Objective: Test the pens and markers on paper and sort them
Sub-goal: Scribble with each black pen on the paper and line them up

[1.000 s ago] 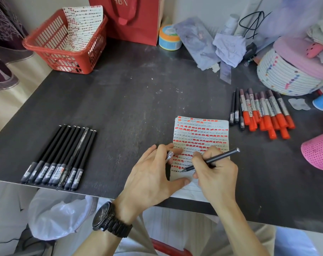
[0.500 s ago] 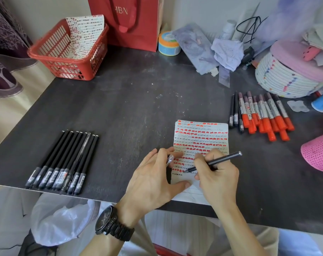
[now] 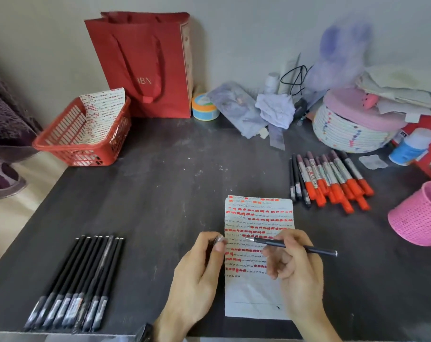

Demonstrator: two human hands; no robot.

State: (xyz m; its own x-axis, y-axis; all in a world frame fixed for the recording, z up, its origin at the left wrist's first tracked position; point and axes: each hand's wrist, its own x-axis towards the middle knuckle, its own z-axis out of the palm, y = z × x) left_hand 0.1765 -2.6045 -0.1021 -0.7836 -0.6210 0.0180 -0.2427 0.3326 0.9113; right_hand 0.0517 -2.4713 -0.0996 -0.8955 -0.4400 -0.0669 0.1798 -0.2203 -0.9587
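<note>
A: Right hand (image 3: pixel 298 267)?
B: Thumb and forefinger pinch a black pen (image 3: pixel 295 246), uncapped. The pen lies nearly level, tip pointing left over the paper (image 3: pixel 258 213). Can't tell whether the tip touches the sheet.

A: Left hand (image 3: pixel 199 272)?
B: Fingers curled, just beside the paper's left edge. Its fingertips pinch a small grey cap (image 3: pixel 218 240), which is blurred.

A: The paper?
B: Near the front edge of the dark table (image 3: pixel 172 174). Rows of orange dashes and dark scribbles cover its upper part; the bottom strip is mostly bare.

A: Sorted groups?
B: A row of black pens (image 3: pixel 81 280) lies side by side at front left, well apart from the paper. The orange-capped markers (image 3: pixel 332 178) are bunched behind and right of the sheet, with three black pens (image 3: pixel 297 178) against their left side.

A: Surroundings?
B: A pink mesh cup (image 3: pixel 419 215) far right, a red basket (image 3: pixel 86 141) with a marked sheet back left, and a red bag (image 3: pixel 145 65) against the wall.
</note>
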